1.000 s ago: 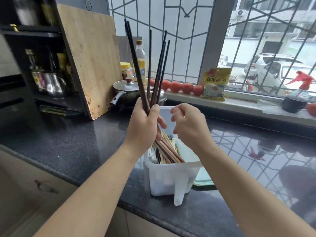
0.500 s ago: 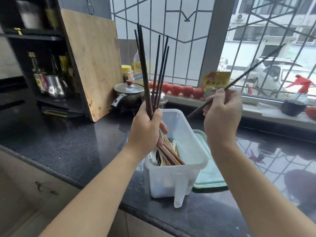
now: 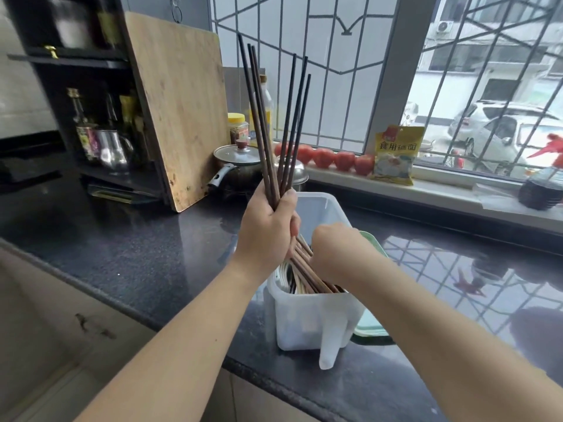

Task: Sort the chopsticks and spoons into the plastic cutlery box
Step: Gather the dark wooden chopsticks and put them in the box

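The left hand (image 3: 268, 229) is gripping a bundle of dark chopsticks (image 3: 275, 129) in a closed fist, the sticks fanning upward and apart above the hand while their lower ends are slanting down into the plastic cutlery box (image 3: 307, 318) just below. The right hand (image 3: 338, 251) is reaching into the box right beside the left hand, knuckles up, fingers curled downward among the brown chopstick ends (image 3: 310, 275); its fingertips are hidden, so whether it is pinching a stick cannot be told. Pale utensils, too small to tell apart, are standing in the near left corner of the box under the left wrist.

The white, translucent box is sitting on the dark speckled counter (image 3: 128, 257), close to the counter's near edge. A pale green lid (image 3: 370, 330) is lying flat beside the box, under the right forearm. Left of the left hand, a broad stretch of counter is lying bare up to a wooden cutting board (image 3: 179, 108) leaning upright. Beyond the hands, a lidded pot (image 3: 237, 166) is sitting near the board, with a row of tomatoes (image 3: 332, 158) and a yellow packet (image 3: 396, 153) lining the window ledge. Right of the right hand, the glossy counter is reflecting the window grille.
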{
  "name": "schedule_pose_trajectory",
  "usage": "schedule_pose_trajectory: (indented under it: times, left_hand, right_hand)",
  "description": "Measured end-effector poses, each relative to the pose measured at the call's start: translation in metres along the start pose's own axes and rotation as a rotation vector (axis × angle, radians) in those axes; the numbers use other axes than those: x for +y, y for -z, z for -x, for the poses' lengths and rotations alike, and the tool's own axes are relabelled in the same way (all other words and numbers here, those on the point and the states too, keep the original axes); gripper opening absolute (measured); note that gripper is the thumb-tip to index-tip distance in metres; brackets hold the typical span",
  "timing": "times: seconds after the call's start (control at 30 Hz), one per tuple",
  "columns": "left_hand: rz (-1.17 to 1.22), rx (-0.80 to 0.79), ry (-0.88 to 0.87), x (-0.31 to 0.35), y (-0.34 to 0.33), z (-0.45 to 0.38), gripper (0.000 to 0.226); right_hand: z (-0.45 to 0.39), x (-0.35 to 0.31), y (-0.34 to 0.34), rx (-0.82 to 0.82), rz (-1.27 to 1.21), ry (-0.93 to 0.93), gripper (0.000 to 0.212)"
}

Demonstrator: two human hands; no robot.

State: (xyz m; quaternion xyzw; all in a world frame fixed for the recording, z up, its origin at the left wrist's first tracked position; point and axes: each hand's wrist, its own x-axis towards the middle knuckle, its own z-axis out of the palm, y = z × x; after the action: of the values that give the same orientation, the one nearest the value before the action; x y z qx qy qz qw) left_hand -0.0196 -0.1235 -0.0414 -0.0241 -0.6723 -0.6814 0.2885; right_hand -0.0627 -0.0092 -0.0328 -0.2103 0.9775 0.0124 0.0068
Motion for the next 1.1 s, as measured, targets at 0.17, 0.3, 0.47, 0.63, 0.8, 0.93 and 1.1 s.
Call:
schedule_pose_trajectory:
  times: [0.17,0.3,0.47,0.63,0.8,0.93,1.1]
  left_hand:
    - [-0.037,-0.029,-0.004,-0.004,0.001,-0.001,0.019]
    - [-0.063,-0.084,-0.007,-0.007,0.003,-0.003,0.019]
    - [-0.076,-0.146,0.014,-0.01,0.003,-0.003,0.017]
    - [-0.129,-0.201,-0.023,-0.006,0.003,-0.001,0.019]
    - [-0.125,-0.155,-0.011,-0.007,0.003,-0.001,0.028]
    - [-0.055,-0.083,-0.024,-0.01,0.003,0.0,0.029]
    - [-0.01,-0.077,-0.045,-0.013,0.002,-0.001,0.026]
  right_hand:
    - [0.0,0.009,0.003,0.364,-0.76,-0.06,0.019]
    - [0.012,0.012,0.016,0.62,-1.296,0.067,0.023]
    - [0.013,0.012,0.012,0.636,-1.256,0.247,0.016]
    - [0.01,0.016,0.014,0.443,-1.318,0.172,0.013]
    - [0.01,0.023,0.027,0.585,-1.535,0.068,0.016]
    - [0.011,0.043,0.048,0.641,-1.45,-0.1,0.018]
    - [0.004,0.02,0.021,0.112,-0.336,0.018,0.028]
